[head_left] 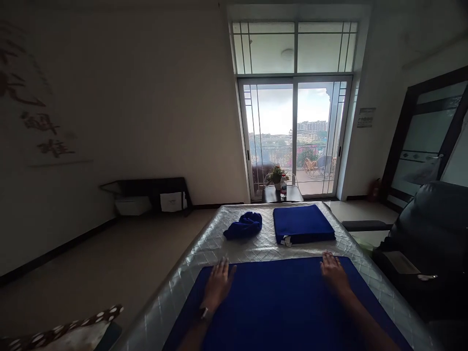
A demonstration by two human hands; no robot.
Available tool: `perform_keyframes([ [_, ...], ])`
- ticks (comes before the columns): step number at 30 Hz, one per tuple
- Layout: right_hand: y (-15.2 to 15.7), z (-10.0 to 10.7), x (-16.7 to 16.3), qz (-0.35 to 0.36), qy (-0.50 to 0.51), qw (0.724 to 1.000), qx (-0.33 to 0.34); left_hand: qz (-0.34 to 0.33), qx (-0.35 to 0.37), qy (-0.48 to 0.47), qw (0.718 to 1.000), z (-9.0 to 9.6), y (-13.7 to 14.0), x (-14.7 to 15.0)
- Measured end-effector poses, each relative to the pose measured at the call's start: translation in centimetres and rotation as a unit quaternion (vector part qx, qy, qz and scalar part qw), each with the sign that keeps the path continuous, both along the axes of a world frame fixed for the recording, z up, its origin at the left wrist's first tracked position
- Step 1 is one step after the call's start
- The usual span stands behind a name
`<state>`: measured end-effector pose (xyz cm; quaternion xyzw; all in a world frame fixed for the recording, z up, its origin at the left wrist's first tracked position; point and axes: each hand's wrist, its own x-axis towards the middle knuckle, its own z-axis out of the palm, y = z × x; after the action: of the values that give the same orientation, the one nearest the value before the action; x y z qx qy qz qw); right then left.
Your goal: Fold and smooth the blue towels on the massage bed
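Observation:
A dark blue cloth [278, 302] lies spread flat over the near part of a silvery quilted table cover [204, 243]. My left hand [218, 282] rests on the cloth near its far left corner, fingers stretched forward. Near the far right corner, my right hand [334, 274] lies palm down with its fingers extended. Beyond the hands, a folded stack of blue cloth [303, 222] with white tags sits at the right. A crumpled blue cloth [244, 225] lies to its left. The near edge of the spread cloth is out of view.
A black padded chair [431, 234] stands right of the table, with a small tray [400, 262] on it. Behind the table, a small dark table [270, 195] carries a potted plant [277, 176] and a bottle [283, 187]. A low black rack [146, 187] is by the left wall.

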<state>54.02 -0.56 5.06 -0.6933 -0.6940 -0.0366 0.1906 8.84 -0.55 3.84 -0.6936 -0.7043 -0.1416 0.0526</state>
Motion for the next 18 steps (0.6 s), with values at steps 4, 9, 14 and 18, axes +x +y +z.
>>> perform_keyframes([
  [4,0.0,0.1,-8.3,0.113,-0.002,0.993,-0.042,-0.112,0.012,0.006,0.994,-0.2,0.5,10.0],
  [9,0.1,-1.3,-13.1,0.192,0.031,0.976,-0.101,-0.193,0.0,-0.017,0.981,-2.1,0.8,16.4],
  [14,0.3,-1.5,-12.9,0.199,0.039,0.974,-0.106,-0.202,-0.019,-0.028,0.979,-2.3,0.7,16.4],
  [18,0.7,-1.2,-10.5,0.19,0.024,0.974,-0.117,-0.168,-0.034,-0.012,0.985,-1.9,0.9,13.0],
])
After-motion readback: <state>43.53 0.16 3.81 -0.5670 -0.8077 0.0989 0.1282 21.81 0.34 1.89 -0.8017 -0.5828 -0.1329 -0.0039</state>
